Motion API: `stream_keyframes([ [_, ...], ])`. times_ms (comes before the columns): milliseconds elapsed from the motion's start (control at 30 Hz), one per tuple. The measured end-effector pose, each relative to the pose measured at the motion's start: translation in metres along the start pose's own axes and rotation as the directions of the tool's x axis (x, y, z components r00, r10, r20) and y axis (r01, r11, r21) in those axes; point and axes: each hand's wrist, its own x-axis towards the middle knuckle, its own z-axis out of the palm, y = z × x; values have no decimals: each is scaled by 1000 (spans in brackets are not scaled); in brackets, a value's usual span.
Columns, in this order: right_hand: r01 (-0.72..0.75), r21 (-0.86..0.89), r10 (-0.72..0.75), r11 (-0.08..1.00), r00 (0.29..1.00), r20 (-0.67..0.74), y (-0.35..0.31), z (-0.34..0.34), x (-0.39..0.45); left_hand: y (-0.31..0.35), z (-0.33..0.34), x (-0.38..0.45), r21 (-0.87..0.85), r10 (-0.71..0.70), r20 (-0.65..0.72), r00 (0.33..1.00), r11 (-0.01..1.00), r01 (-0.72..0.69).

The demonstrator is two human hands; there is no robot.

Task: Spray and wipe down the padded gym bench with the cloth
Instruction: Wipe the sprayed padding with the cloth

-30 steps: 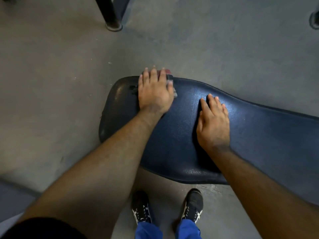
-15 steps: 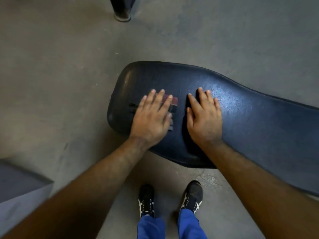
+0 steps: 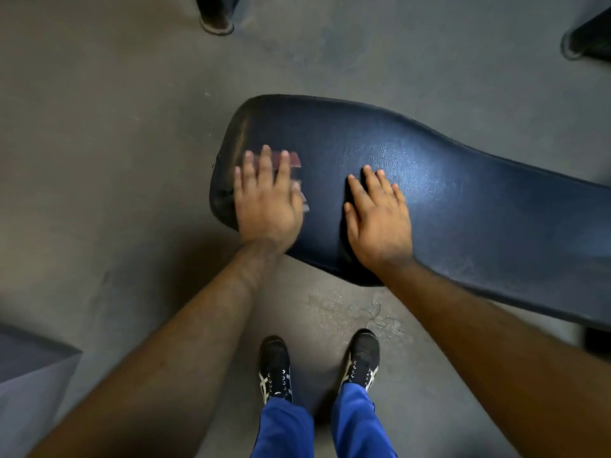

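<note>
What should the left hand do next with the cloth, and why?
Probably sweep the cloth rightward along the bench. The left hand presses it flat at the bench's end, and the right hand would need to shift out of its path.

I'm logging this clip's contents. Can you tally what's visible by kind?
Hands: 2, left flat on the cloth, right flat on the bench
Cloth: 1
Padded bench: 1
Shoes: 2
Total: 6

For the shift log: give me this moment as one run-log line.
step: wiping | left hand: flat on cloth, near bench end | right hand: flat on pad, bracing | spray bottle: not in view
</note>
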Motion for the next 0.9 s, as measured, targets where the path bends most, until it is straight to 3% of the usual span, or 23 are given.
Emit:
stream_keyframes([
  [100, -43, 34, 43, 998, 999, -1, 3, -7, -10, 19, 1, -54, -26, 252, 66, 966, 968, -251],
  [167, 37, 75, -38, 996, 999, 17, 2, -12, -19, 7, 1, -50, -26, 341, 84, 936, 940, -340],
  [200, 63, 103, -64, 993, 998, 10, 3, -14, -23, 3, 2, -38, -12, 296, 46, 954, 955, -296],
  [300, 9, 141, -3, 990, 999, -48, 19, -20, -25, 15, 8, -19, -6, -29, -65, 997, 1000, 29],
  [333, -9, 133, 16, 991, 999, -50, 25, -21, -26, 31, 11, -30, -16, -54, -77, 996, 998, 53],
  [500, -2, 132, 11, 991, 998, -63, 48, -19, -40, 70, 21, -81, -24, 322, 30, 946, 947, -321],
  [567, -29, 135, 42, 990, 995, -96, 63, -18, -47, 65, 22, -61, -6, 248, 0, 969, 969, -248],
  [667, -15, 113, 29, 993, 993, -119, 79, -19, -51, 74, 22, -43, 17, -56, -68, 996, 998, 57],
  [700, 1, 111, 11, 994, 994, -109, 81, -19, -50, 84, 22, -49, 14, -54, -59, 997, 998, 55],
  [767, 21, 122, -7, 992, 994, -107, 86, -24, -46, 103, 21, -74, 10, 148, 17, 989, 989, -148],
  [833, 45, 128, -29, 991, 992, -125, 91, -30, -40, 100, 19, -86, 24, 346, 111, 931, 936, -351],
  [900, 58, 94, -46, 994, 991, -128, 99, -32, -38, 87, 22, -56, 62, 355, 57, 933, 931, -358],
])
